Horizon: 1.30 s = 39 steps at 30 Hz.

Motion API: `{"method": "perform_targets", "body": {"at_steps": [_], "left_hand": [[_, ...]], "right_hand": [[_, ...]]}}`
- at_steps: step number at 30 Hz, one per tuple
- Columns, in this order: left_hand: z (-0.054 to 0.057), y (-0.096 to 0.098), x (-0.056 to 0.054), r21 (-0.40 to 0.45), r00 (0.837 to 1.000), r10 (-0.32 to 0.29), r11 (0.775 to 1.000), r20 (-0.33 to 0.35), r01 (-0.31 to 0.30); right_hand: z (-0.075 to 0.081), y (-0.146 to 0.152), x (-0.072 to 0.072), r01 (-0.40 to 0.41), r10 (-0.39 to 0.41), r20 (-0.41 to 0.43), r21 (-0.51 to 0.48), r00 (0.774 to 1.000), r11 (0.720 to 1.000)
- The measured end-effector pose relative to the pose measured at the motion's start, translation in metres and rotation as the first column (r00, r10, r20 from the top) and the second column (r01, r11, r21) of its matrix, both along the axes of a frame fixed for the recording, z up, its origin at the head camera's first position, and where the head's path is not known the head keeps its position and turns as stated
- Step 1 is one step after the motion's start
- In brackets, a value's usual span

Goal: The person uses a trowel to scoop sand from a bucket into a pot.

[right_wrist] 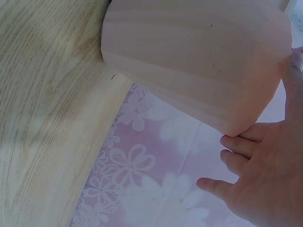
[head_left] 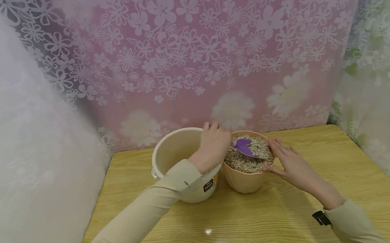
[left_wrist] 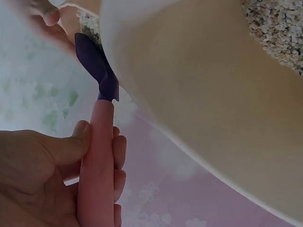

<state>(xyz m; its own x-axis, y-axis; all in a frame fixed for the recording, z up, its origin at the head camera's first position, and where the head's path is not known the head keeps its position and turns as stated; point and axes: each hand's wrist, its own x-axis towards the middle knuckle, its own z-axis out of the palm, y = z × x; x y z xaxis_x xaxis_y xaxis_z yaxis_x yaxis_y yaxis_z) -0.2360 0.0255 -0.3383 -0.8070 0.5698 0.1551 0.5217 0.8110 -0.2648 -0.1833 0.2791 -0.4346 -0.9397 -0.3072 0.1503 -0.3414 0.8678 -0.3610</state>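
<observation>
My left hand (head_left: 213, 143) grips a small trowel by its pink handle (left_wrist: 97, 165), the fingers curled round it. The trowel's purple blade (head_left: 243, 147) lies in the pale granular substrate (head_left: 247, 166) that fills a peach-coloured plant pot (head_left: 245, 183) nearly to the rim. On the pot's right side, my right hand (head_left: 294, 167) rests against the rim with fingers extended and thumb spread toward the front; the right wrist view shows the fingertips touching the pot wall (right_wrist: 189, 61). Left of the pot stands a cream bucket (head_left: 193, 197), under my left forearm.
More of the granular material (left_wrist: 279, 33) shows inside the bucket in the left wrist view. Both containers stand on a wood-grain table (head_left: 180, 234) near its back edge. A pink floral curtain (head_left: 186, 57) hangs behind, with pale sheets at both sides.
</observation>
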Motion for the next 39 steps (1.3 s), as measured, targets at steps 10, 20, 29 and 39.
{"method": "perform_targets", "body": {"at_steps": [10, 20, 29, 39], "left_hand": [[0.004, 0.007, 0.004, -0.022, 0.996, -0.045, 0.999, -0.077, 0.043], [0.019, -0.012, 0.006, -0.105, 0.985, -0.136, 0.987, -0.11, 0.125], [0.031, -0.024, 0.005, -0.218, 0.934, -0.19, 0.968, -0.303, 0.126], [0.043, -0.04, 0.003, -0.088, 0.978, -0.064, 0.995, -0.2, 0.047]], "right_hand": [[0.0, 0.001, -0.001, -0.003, 0.003, 0.005, -0.019, 1.0, 1.0], [-0.002, 0.001, -0.002, -0.003, 0.003, -0.005, -0.023, 1.0, 1.0], [-0.003, 0.001, -0.002, -0.007, 0.007, -0.003, -0.034, 1.0, 0.999], [-0.002, 0.001, 0.0, -0.008, 0.008, 0.005, -0.038, 1.0, 0.999]]}}
